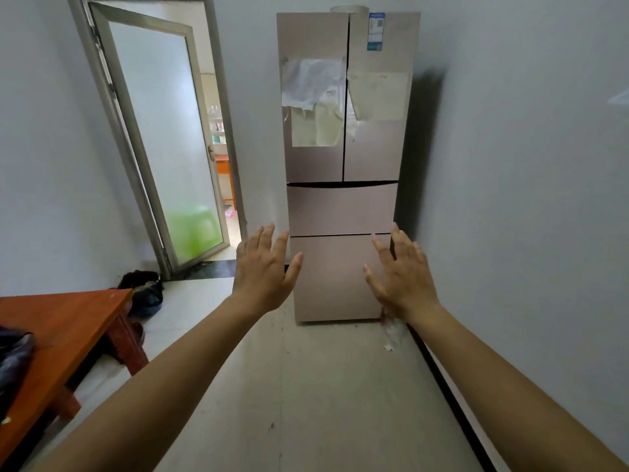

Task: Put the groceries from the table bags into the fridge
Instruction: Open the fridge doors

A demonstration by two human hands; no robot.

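A tall pinkish-beige fridge (pixel 343 206) stands straight ahead against the right wall, its two upper doors and two lower drawers all closed, with papers stuck on the upper doors. My left hand (pixel 263 270) and my right hand (pixel 401 274) are stretched out in front of me, fingers straight and spread, holding nothing. They are in the air short of the fridge. At the left edge a dark bag (pixel 13 356) lies on an orange-brown wooden table (pixel 71 321).
A glass-panelled door (pixel 163 137) stands open at the left, leading to another room. A dark bag (pixel 144 291) sits on the floor beyond the table's far corner. The pale floor (pixel 306 386) stretches between me and the fridge. The right wall runs close alongside.
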